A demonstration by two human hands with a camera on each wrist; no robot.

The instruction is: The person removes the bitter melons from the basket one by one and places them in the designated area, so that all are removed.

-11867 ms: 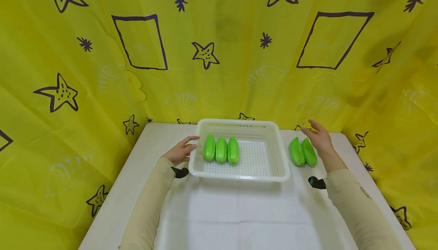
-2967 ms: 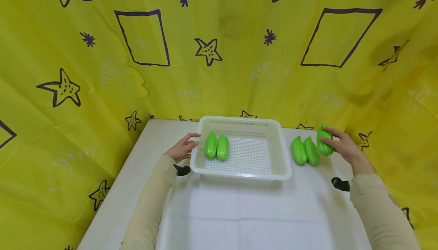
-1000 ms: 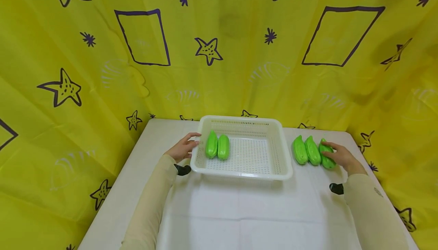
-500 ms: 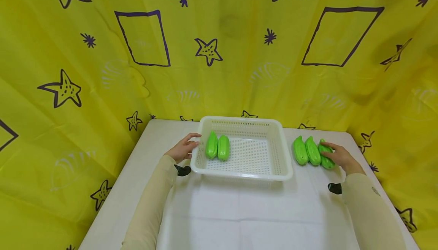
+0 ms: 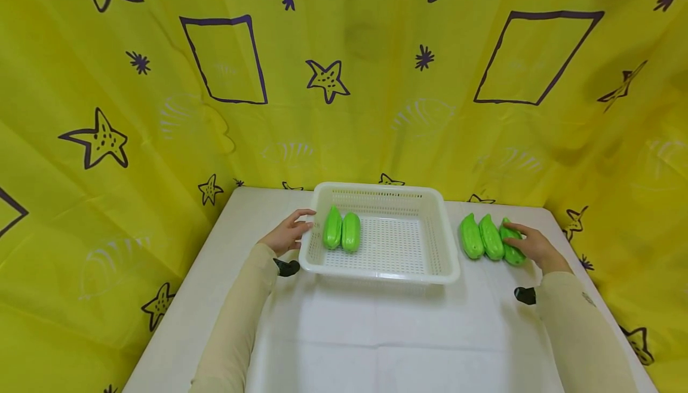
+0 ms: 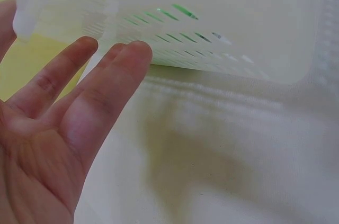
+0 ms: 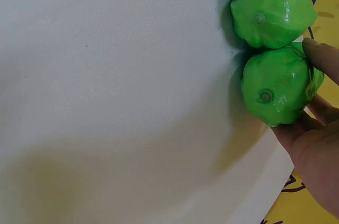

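My right hand point(image 5: 537, 248) holds a glossy, lumpy green bitter gourd point(image 7: 278, 83) between thumb and fingers. That gourd lies on the table to the right of two more bitter gourds point(image 5: 491, 238), forming a row. In the right wrist view its stem end faces the camera, and it touches the neighbouring gourd. A white perforated plastic basket point(image 5: 376, 275) stands at the table's middle. Two bitter gourds point(image 5: 350, 233) lie side by side at its left end. My left hand point(image 5: 282, 236) rests at the basket's left wall, its fingers point(image 6: 119, 83) fairly straight against the outside.
A white cloth point(image 5: 376, 327) covers the table. Yellow curtains point(image 5: 365, 136) with starfish drawings rise behind it and at both sides. The basket's right wall stands close to the row of gourds.
One gourd has left the basket; my right hand carried it over and lowered it beside the two on the right. Hardly anything moved in the last second. My left hand stays at the basket.
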